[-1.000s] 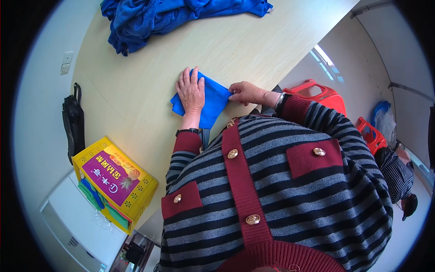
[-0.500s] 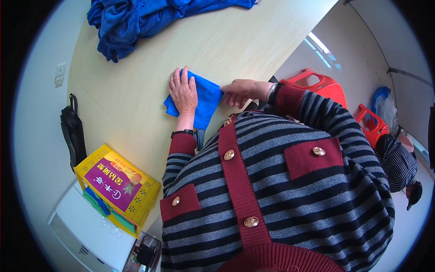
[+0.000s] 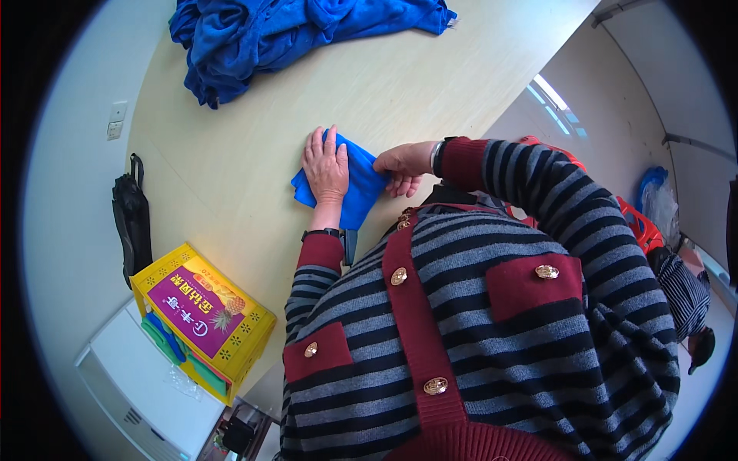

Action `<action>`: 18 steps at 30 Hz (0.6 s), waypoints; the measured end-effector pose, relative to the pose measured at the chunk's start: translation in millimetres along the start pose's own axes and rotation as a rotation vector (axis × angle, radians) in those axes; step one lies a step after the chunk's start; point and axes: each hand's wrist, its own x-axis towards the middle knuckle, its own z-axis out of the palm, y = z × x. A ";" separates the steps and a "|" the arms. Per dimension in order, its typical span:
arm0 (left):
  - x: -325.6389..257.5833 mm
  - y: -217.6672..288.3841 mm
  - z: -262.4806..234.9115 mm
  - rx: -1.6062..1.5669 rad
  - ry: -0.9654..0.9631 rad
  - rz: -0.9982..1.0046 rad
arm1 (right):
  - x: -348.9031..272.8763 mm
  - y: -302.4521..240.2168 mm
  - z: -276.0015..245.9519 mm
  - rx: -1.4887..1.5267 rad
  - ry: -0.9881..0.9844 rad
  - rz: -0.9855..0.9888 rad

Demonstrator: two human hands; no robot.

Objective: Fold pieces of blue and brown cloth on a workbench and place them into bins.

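A small folded blue cloth (image 3: 357, 184) lies on the pale wooden table in front of me. My left hand (image 3: 326, 170) rests flat on its left part, fingers stretched toward the far side. At the cloth's right corner, my right hand (image 3: 405, 164) pinches the edge between thumb and curled fingers; part of that grip is hidden. A dark, narrow object (image 3: 349, 247) sticks out beside my left wrist, just below the cloth, and most of it is covered.
Rumpled blue cloths (image 3: 261, 38) are heaped at the table's far side. A yellow box (image 3: 265, 323) with folded cloths stands at the left, near a black umbrella (image 3: 132, 223). Beyond my right arm are red stools (image 3: 644, 227) and another person (image 3: 684, 296).
The whole view has shifted slightly. My right hand has come in closer over the cloth's right corner, and its arm now covers more of the red stool. My left hand stays flat on the cloth.
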 end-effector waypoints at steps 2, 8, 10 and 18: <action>1.7 -0.7 -0.2 0.000 0.011 -0.002 | -2.8 -2.1 -9.2 0.046 -0.118 0.002; 5.2 -7.1 2.6 -0.032 0.038 0.005 | -8.1 14.7 -17.4 0.220 -0.209 0.004; -0.6 -6.8 3.4 -0.040 0.033 0.001 | -10.7 23.3 -17.7 0.247 -0.190 -0.064; 3.7 -7.0 6.7 -0.015 0.037 -0.008 | -36.4 44.4 -23.0 0.212 0.083 -0.559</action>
